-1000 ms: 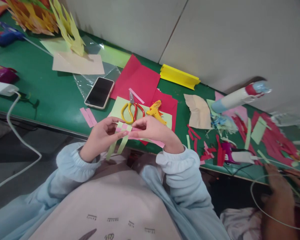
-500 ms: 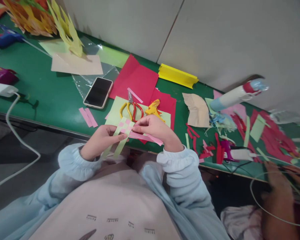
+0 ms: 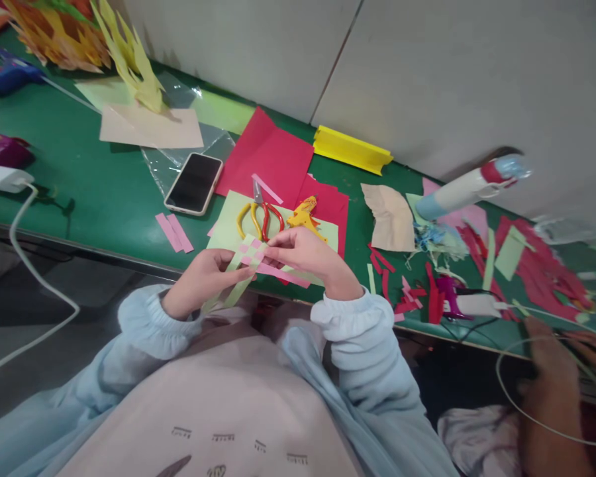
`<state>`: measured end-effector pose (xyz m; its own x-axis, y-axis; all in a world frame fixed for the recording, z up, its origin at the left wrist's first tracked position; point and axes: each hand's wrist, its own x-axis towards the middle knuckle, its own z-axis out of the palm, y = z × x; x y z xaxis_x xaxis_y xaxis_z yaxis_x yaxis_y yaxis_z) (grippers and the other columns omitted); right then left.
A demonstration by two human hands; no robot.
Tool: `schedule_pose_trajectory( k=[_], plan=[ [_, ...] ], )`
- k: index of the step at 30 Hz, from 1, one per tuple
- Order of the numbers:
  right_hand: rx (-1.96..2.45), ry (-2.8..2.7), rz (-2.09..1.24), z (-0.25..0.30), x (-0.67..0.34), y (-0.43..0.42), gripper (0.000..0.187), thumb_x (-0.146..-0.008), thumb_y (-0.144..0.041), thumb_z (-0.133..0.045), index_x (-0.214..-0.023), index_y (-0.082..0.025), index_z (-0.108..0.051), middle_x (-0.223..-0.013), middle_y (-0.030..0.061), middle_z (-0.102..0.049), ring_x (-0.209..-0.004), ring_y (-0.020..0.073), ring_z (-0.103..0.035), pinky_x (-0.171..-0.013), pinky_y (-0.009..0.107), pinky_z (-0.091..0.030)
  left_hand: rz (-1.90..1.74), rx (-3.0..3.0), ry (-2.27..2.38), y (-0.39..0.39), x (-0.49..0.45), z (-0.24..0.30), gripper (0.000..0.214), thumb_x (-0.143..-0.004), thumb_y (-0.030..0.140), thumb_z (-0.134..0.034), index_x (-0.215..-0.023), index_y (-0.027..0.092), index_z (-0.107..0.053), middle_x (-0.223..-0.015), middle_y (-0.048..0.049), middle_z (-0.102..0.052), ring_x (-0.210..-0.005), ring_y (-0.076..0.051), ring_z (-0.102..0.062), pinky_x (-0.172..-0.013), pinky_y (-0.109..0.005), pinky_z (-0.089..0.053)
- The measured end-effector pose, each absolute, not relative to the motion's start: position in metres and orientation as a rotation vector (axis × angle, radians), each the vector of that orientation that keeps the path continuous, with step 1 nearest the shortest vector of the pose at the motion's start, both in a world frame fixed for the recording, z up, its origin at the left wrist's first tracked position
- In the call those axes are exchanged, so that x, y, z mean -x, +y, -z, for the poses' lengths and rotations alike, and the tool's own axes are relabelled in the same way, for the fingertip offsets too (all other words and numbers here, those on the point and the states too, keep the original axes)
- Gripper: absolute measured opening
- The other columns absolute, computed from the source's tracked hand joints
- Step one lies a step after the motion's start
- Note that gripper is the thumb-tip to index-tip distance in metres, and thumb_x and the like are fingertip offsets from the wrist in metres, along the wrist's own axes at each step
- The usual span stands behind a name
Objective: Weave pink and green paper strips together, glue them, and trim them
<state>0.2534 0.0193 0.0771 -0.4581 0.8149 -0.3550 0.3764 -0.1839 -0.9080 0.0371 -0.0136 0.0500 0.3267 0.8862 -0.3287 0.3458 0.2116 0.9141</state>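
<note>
A small weave of pale green and pink paper strips (image 3: 251, 254) is held up at the near edge of the green table (image 3: 104, 192). My left hand (image 3: 206, 278) grips its left side, with green strips hanging down past the fingers. My right hand (image 3: 305, 257) pinches the pink strips that stick out to the right. Both hands are closed on the weave. Just behind it lie yellow and red scissors (image 3: 258, 218) and a yellow glue gun (image 3: 302, 215) on a pale green sheet.
A phone (image 3: 193, 183), red sheets (image 3: 273, 156), a yellow folded strip (image 3: 351, 150), loose pink strips (image 3: 173, 232) and paper scraps lie on the table. A white charger and cable (image 3: 10, 192) sit at left. Another person's hands (image 3: 556, 361) hold a wire hoop at right.
The weave has been turned flatter and lifted slightly toward the scissors. My right hand's fingers have shifted along the pink strips. The person at right has moved their hands a little.
</note>
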Motion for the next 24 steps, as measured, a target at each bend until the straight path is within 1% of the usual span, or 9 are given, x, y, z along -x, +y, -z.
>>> schedule_pose_trajectory(
  k=[3,5,7,10,12,15,16,20,24],
  plan=[
    [1.384,-1.762,-1.675,-0.076,-0.253,0.018,0.023,-0.079,-0.038,-0.068,-0.078,-0.016,-0.071,-0.077,0.0044,-0.072,-0.067,0.0125,-0.065,-0.063,0.024,-0.051,-0.656,-1.316,1.195,-0.012,-0.039,-0.052,0.041,-0.074,0.055,-0.071,-0.084,0.014,-0.071,-0.071,-0.0019,-0.068,-0.060,-0.012,-0.057,-0.053,-0.020,-0.041],
    [1.387,-1.805,-1.676,-0.075,-0.253,0.018,0.022,-0.078,-0.038,-0.068,-0.078,-0.016,-0.071,-0.075,0.0041,-0.072,-0.066,0.0126,-0.065,-0.062,0.024,-0.051,-0.755,-1.308,1.204,-0.010,-0.039,-0.051,0.042,-0.074,0.054,-0.071,-0.089,0.015,-0.072,-0.080,-0.0039,-0.072,-0.069,-0.014,-0.061,-0.062,-0.021,-0.046],
    [1.374,-1.823,-1.697,-0.075,-0.253,0.017,0.022,-0.078,-0.037,-0.068,-0.077,-0.015,-0.070,-0.073,0.0036,-0.070,-0.065,0.0126,-0.064,-0.063,0.025,-0.051,-0.816,-1.324,1.214,-0.007,-0.038,-0.046,0.040,-0.074,0.053,-0.072,-0.084,0.014,-0.072,-0.079,-0.0040,-0.071,-0.070,-0.014,-0.060,-0.063,-0.021,-0.046],
    [1.365,-1.834,-1.707,-0.077,-0.252,0.015,0.021,-0.077,-0.036,-0.068,-0.077,-0.015,-0.069,-0.070,0.0023,-0.068,-0.064,0.0122,-0.062,-0.064,0.025,-0.050,-0.861,-1.302,1.201,-0.005,-0.039,-0.038,0.036,-0.074,0.050,-0.074,-0.079,0.014,-0.072,-0.072,-0.0023,-0.068,-0.065,-0.012,-0.055,-0.060,-0.020,-0.043],
    [1.386,-1.894,-1.655,-0.079,-0.252,0.015,0.022,-0.075,-0.037,-0.070,-0.073,-0.015,-0.068,-0.063,-0.0011,-0.063,-0.059,0.0104,-0.057,-0.059,0.024,-0.044,-0.904,-1.236,1.209,-0.005,-0.041,-0.035,0.034,-0.072,0.048,-0.077,-0.078,0.015,-0.072,-0.071,-0.0015,-0.067,-0.063,-0.010,-0.054,-0.058,-0.019,-0.043],
    [1.425,-2.032,-1.565,-0.081,-0.253,0.014,0.026,-0.071,-0.038,-0.072,-0.062,-0.016,-0.063,-0.051,-0.0057,-0.050,-0.051,0.0079,-0.045,-0.051,0.023,-0.034,-0.946,-1.100,1.225,-0.005,-0.045,-0.034,0.034,-0.067,0.046,-0.080,-0.077,0.015,-0.071,-0.072,-0.0011,-0.067,-0.063,-0.010,-0.056,-0.058,-0.018,-0.047],
    [1.427,-2.051,-1.563,-0.081,-0.253,0.014,0.026,-0.072,-0.038,-0.072,-0.060,-0.016,-0.063,-0.050,-0.0055,-0.050,-0.051,0.0080,-0.045,-0.051,0.023,-0.033,-0.947,-1.056,1.222,-0.005,-0.046,-0.034,0.035,-0.067,0.046,-0.081,-0.077,0.015,-0.070,-0.071,-0.0008,-0.067,-0.062,-0.010,-0.056,-0.058,-0.018,-0.048],
    [1.418,-1.992,-1.627,-0.078,-0.255,0.014,0.020,-0.073,-0.035,-0.069,-0.066,-0.016,-0.069,-0.064,-0.0005,-0.067,-0.059,0.0113,-0.056,-0.055,0.023,-0.039,-0.823,-0.969,1.128,-0.006,-0.047,-0.038,0.038,-0.066,0.049,-0.080,-0.077,0.015,-0.069,-0.065,0.0001,-0.065,-0.058,-0.011,-0.059,-0.054,-0.019,-0.049],
    [1.414,-1.938,-1.655,-0.073,-0.259,0.014,0.023,-0.073,-0.038,-0.069,-0.065,-0.016,-0.068,-0.068,0.0013,-0.070,-0.059,0.0129,-0.060,-0.056,0.024,-0.042,-0.639,-0.963,1.026,-0.008,-0.047,-0.042,0.037,-0.060,0.041,-0.085,-0.080,0.014,-0.071,-0.070,-0.0032,-0.071,-0.064,-0.015,-0.065,-0.060,-0.022,-0.054]
  ],
)
